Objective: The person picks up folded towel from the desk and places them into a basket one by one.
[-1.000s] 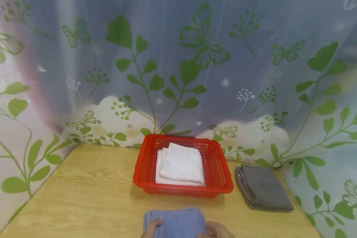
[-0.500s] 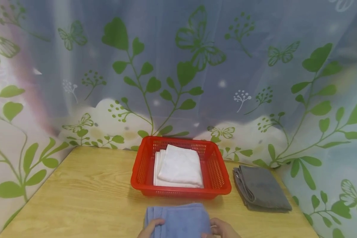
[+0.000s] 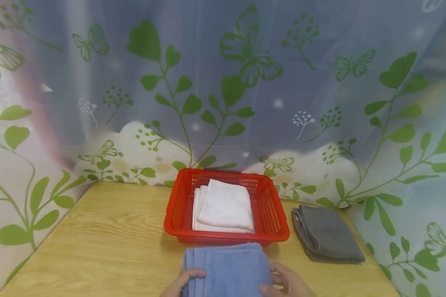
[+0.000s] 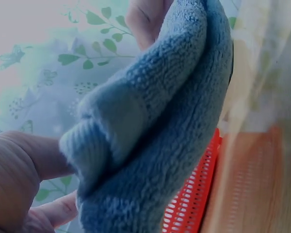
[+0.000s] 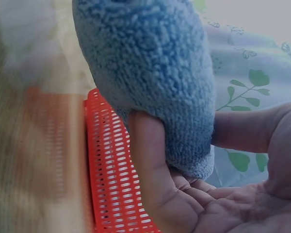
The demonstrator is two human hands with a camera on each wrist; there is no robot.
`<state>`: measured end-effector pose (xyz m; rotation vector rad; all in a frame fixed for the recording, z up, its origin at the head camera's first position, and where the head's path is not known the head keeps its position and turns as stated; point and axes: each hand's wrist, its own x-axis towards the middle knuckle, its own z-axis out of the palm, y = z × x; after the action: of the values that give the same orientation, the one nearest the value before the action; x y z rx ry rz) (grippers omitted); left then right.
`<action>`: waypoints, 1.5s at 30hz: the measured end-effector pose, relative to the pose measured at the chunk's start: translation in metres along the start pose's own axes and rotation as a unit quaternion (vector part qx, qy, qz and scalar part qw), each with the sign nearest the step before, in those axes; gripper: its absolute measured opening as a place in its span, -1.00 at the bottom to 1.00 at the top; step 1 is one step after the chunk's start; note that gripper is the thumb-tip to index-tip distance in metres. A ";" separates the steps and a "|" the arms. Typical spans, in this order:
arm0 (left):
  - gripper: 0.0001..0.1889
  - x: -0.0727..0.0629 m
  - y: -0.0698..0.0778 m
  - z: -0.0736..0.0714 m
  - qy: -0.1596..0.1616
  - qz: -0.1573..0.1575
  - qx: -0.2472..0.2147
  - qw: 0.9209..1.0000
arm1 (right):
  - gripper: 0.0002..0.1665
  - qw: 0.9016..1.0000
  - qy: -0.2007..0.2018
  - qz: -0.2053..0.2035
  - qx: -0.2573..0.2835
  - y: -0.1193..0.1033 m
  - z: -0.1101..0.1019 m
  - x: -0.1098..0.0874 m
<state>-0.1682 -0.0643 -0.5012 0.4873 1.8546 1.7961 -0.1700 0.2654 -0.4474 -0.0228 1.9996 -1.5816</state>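
A folded blue towel [image 3: 232,268] is held between both hands at the front of the head view, its far edge overlapping the basket's near rim. My left hand [image 3: 183,282] grips its left side, thumb on top. On the right side my right hand [image 3: 288,281] pinches the edge between thumb and fingers. The left wrist view shows the towel's thick folded layers [image 4: 150,116] beside the thumb. In the right wrist view, fingers [image 5: 148,150] lie under the towel's rounded edge [image 5: 150,63]. Folded white towels [image 3: 226,206] lie inside the red basket [image 3: 282,231].
A folded grey towel [image 3: 328,233] lies on the wooden table [image 3: 107,239] to the right of the basket. Behind the table hangs a curtain [image 3: 208,82] printed with leaves and butterflies, reaching round both sides.
Both hands have lifted the blue towel and carried it forward, toward the basket. It appears larger and higher in the head view. The basket and grey towel stay in place.
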 end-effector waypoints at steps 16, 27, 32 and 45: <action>-0.28 -0.003 0.042 0.016 0.157 -0.094 0.076 0.980 | -0.21 0.999 0.041 -0.008 0.007 -0.026 0.002 -0.013; -0.18 0.000 0.058 0.010 0.123 -0.053 0.049 0.990 | -0.14 0.996 0.075 -0.033 -0.036 -0.040 0.004 -0.012; -0.21 0.004 0.074 0.006 0.126 -0.019 0.058 0.990 | -0.14 0.992 0.109 -0.037 -0.059 -0.052 0.000 -0.006; -0.21 0.026 0.096 -0.010 0.161 0.104 0.137 0.972 | -0.01 0.986 0.132 -0.071 -0.066 -0.076 -0.012 0.013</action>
<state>-0.2042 -0.0517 -0.4082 0.5318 2.3726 1.8484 -0.2117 0.2491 -0.3830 -0.0082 2.3540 -1.6056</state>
